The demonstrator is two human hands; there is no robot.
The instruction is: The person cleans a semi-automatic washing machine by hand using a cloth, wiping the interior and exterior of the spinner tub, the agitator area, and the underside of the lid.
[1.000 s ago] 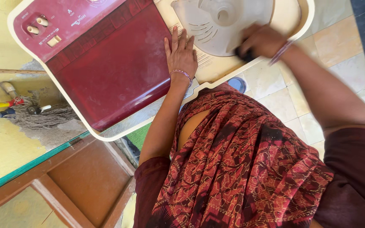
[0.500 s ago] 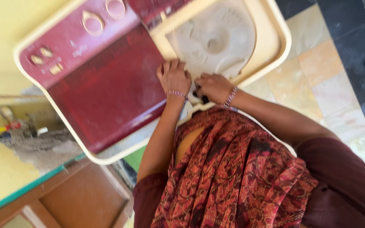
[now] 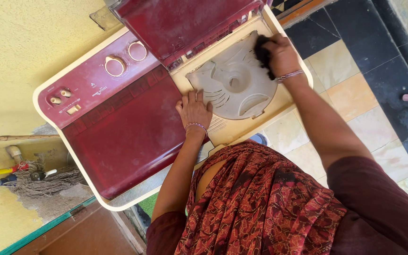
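Head view shows a person leaning over a washer (image 3: 119, 137) with 2 tubs. The right hand (image 3: 282, 54) is closed around a dark cloth (image 3: 262, 53) and presses it on the far edge of the beige round cover (image 3: 234, 82) that lies in the right tub opening. The cloth sticks out from the fingers toward the cover's rim, so it sits between the palm and the plastic, touching both. The left hand (image 3: 194, 109) lies flat and open on the washer top, just beside the near-left edge of the cover, holding nothing; it seems to steady the body. The red lid (image 3: 185, 23) of this tub stands raised behind the cover.

To wipe well here, I judge that the cloth should stay flat under the fingers and follow the ribs and hollows of the cover, with firm pressure, while the flat hand keeps the machine from shaking. The raised lid is close to the knuckles, so strokes should stay short there.

A mop (image 3: 43, 182) lies on the floor at the left.
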